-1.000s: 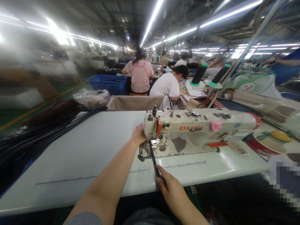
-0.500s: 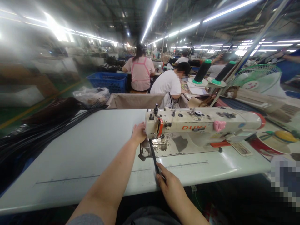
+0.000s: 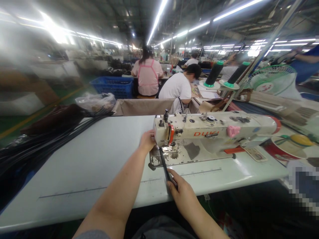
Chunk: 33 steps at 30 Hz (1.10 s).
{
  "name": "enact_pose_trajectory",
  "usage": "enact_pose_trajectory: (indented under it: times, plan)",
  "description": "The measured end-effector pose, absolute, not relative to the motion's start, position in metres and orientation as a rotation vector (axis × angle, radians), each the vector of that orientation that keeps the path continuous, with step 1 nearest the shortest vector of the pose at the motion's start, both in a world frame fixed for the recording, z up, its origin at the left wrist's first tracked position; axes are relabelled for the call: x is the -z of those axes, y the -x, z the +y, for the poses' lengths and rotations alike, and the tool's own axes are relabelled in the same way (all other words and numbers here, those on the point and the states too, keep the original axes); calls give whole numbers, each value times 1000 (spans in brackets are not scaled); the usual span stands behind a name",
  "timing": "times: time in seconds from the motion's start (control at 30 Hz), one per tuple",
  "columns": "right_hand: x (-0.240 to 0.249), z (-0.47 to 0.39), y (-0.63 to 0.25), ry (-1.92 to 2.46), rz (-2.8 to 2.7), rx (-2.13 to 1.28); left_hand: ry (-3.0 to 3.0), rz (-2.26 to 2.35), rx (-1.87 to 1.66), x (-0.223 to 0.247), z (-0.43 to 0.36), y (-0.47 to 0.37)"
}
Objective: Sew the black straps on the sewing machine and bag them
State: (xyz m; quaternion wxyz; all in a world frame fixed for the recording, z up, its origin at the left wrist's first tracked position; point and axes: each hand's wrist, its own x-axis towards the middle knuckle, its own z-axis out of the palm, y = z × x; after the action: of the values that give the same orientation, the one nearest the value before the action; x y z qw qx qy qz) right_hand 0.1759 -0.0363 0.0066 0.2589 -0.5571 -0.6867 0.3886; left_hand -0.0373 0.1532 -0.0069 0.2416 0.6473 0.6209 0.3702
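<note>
A white sewing machine (image 3: 214,127) with red lettering stands on the pale table (image 3: 99,149). A narrow black strip (image 3: 164,164) runs from under its needle area toward the table's front edge. My right hand (image 3: 180,189) pinches the near end of that strip between thumb and fingers. My left hand (image 3: 148,141) is at the left end of the machine head, beside the needle area; its fingertips are partly hidden behind the head, and what they hold does not show.
Black strips (image 3: 50,142) lie heaped over the table's left side. Behind stand a cloth-lined bin (image 3: 142,107), a blue crate (image 3: 112,87) and two seated people. Thread cones (image 3: 214,74), a green fan (image 3: 271,79) and a red-and-white tub (image 3: 286,149) are at the right.
My right hand has shifted slightly to the right, still on the strip. The view has moved a little. My left hand stays by the machine head.
</note>
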Motion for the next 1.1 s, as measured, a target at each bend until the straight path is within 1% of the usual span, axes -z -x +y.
enact_pose_trajectory:
  times: [0.2,0.37,0.47,0.63,0.8,0.87,0.97,1.1]
  plan:
    - [-4,-39,-181,1440,-1823,-867,-1469,1646,-1311,16,158,46]
    - [-8,-41,-187,1393,-1771,-800,-1120,1533,-1523,19,147,49]
    - [-12,-39,-187,1364,-1743,-821,-928,1420,-1626,19,131,52]
    - [-19,-33,-175,1274,-1765,-1002,-764,1270,-1705,17,91,62]
    - [-12,-23,-151,1197,-1590,-1515,-720,1268,-1740,19,45,74]
    - [-8,-19,-139,1176,-1505,-1646,-740,1309,-1749,19,29,77]
    - [-5,-12,-123,1152,-1427,-1760,-822,1393,-1744,18,6,82]
    - [-6,-3,-103,1110,-1413,-1805,-957,1434,-1722,11,-23,86]
